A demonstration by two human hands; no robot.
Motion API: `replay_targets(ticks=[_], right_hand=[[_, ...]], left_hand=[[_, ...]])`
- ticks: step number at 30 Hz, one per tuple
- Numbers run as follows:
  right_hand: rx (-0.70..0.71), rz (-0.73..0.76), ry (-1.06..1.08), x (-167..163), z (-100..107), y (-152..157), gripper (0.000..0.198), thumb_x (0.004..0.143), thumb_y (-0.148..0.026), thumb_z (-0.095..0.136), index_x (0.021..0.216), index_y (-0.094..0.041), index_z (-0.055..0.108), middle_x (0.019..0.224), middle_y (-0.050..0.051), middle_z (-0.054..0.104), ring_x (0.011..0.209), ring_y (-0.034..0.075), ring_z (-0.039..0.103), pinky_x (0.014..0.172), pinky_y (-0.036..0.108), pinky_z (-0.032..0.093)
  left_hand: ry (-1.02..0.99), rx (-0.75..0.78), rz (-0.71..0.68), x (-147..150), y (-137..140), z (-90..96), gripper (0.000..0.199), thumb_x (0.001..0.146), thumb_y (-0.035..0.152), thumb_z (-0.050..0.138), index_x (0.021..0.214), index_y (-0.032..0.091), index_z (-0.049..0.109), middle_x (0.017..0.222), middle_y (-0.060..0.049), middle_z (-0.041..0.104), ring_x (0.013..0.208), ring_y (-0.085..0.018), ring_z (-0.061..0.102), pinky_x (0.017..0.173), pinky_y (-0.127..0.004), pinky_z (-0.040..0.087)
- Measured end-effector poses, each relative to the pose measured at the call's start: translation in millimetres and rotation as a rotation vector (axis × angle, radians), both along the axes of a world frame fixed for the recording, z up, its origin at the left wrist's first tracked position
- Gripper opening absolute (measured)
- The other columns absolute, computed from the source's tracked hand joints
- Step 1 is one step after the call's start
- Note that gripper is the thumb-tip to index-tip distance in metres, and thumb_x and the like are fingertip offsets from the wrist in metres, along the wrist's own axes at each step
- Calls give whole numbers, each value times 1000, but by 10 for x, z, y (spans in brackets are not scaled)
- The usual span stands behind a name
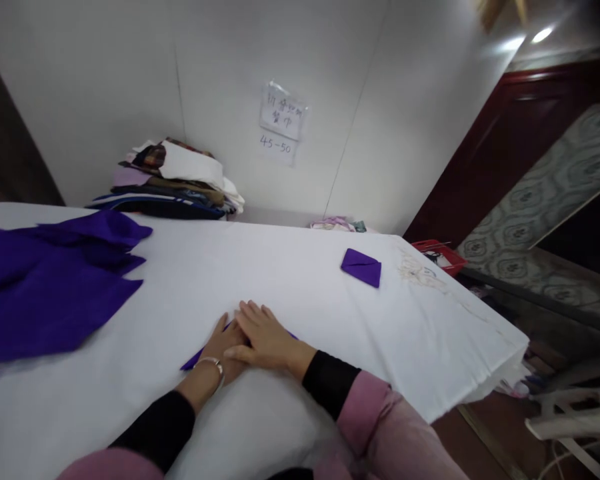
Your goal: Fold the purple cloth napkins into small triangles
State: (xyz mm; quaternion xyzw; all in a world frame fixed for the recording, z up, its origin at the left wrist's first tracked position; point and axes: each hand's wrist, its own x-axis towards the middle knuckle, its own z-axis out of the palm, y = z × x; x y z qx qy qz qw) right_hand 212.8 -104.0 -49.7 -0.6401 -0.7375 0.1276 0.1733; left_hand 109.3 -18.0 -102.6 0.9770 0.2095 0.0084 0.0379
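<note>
A purple cloth napkin (192,362) lies on the white-covered table, mostly hidden under both hands; only its pointed left corner and slivers along the upper edge show. My left hand (225,348) rests flat on it, fingers stretched out. Overlapping its fingers, my right hand (266,339) presses down flat with the fingers extended. Farther off to the right sits a folded purple napkin (361,267), a small flat packet with a slit across its top. Loose purple cloths (45,287) are heaped at the left.
White cloth covers the table (260,267). Against the wall stands a stack of folded clothes (175,177). A red basket (439,257) is beyond the right edge. A handwritten paper sign (283,117) hangs on the wall. A white stand (575,420) is at lower right.
</note>
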Motion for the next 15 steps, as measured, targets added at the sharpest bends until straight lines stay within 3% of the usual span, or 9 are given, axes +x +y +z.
replay_targets(ticks=[10,15], right_hand=[[-56,-84,19,183,-134,-95,79,86,-60,35,144,-12,7,150,13,12,137,24,9,111,43,13],[-35,-111,-67,292,-160,-293,78,84,-62,37,143,-14,15,149,12,19,136,23,16,111,44,13]], left_hand=[[-51,-69,61,4,60,-19,61,77,29,38,138,22,34,146,-5,27,136,-24,19,109,-49,10],[-17,-98,108,30,25,97,70,81,51,32,140,14,28,147,-7,22,137,-24,16,109,-49,12]])
